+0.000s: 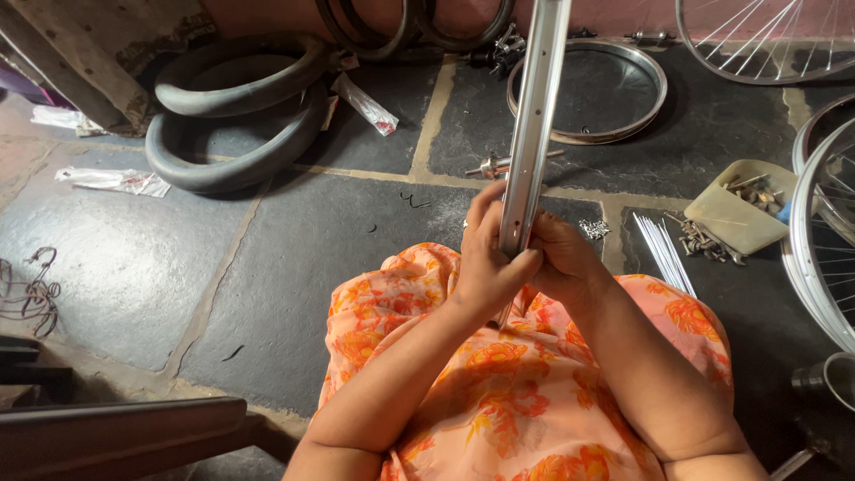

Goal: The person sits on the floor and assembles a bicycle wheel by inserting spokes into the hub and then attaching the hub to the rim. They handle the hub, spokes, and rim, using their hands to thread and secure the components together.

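A bare silver bicycle rim [533,116] stands edge-on in front of me, rising from my lap to the top of the view, its row of spoke holes facing me. My left hand [488,260] clasps its lower part from the left, thumb across the metal. My right hand [561,258] presses against it from the right, fingers curled at the rim's edge. Both hands rest above my orange flowered garment [499,392]. What the fingers pinch, if anything small, is hidden.
On the dark stone floor lie black tyres [236,116] at far left, another bare rim [592,89], a hub axle [499,165], a bundle of spokes [663,254], a beige tray of small parts [739,209], and spoked wheels [824,240] at right.
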